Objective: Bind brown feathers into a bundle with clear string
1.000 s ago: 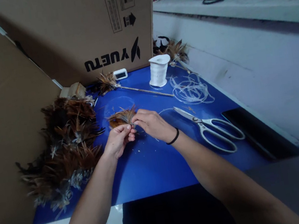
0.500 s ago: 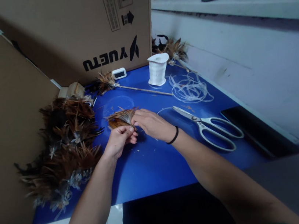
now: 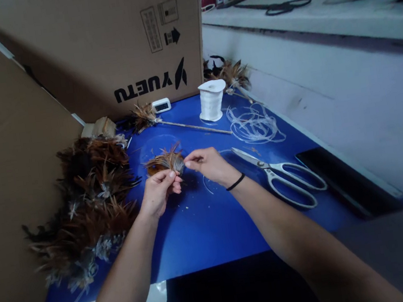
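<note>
A craft workshop is indicated by the blue desk (image 3: 206, 235), on which feather bundles (image 3: 94, 213), a white spool (image 3: 211, 101) and scissors (image 3: 263, 164) are placed.

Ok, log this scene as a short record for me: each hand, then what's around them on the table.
Left hand: pinching a feather bundle
Right hand: thumb and finger together at the bundle's edge; any strand between them is too small to tell
Left side: pile of brown feather bunches
Right side: scissors, lying flat on the blue table
Back: white spool, upright; loose clear strands to its right
</note>
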`<state>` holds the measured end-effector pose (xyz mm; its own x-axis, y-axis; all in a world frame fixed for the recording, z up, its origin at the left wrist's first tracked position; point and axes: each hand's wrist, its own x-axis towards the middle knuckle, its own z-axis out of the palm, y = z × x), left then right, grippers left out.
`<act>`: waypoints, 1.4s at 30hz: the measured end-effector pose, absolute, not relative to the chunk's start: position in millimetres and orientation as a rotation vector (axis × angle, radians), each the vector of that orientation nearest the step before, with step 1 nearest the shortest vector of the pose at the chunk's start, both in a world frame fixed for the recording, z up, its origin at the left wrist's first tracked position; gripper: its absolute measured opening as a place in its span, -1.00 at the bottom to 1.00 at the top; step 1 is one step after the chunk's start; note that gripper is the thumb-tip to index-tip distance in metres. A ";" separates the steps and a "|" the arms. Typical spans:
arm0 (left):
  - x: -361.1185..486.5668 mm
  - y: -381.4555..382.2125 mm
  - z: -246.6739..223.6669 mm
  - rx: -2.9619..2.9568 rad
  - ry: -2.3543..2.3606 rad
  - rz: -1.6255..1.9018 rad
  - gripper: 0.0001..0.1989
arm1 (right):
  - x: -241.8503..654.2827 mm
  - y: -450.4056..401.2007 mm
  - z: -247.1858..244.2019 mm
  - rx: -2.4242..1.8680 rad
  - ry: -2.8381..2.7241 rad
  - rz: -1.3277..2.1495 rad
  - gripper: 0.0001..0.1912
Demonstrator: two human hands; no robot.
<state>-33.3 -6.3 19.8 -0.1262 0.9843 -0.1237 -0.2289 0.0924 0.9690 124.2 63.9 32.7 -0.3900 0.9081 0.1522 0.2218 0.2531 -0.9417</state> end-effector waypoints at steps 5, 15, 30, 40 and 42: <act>-32.1 -7.2 18.9 0.992 1.210 1.301 -0.73 | 115.9 52.1 38.4 -0.838 -1.621 1.591 -0.85; -29.0 -10.4 18.6 1.070 1.230 1.217 -0.74 | 110.3 50.3 30.8 -0.765 -1.426 1.730 -0.76; -29.2 -10.1 17.5 1.002 1.106 1.297 -0.76 | 113.7 53.2 31.4 -0.707 -1.200 2.014 -0.66; -29.3 -8.9 17.1 1.011 1.135 1.308 -0.76 | 111.7 51.5 31.2 -0.755 -1.284 1.890 -0.68; -29.3 -8.6 16.8 1.019 1.137 1.312 -0.77 | 111.2 51.4 30.3 -0.758 -1.302 1.872 -0.68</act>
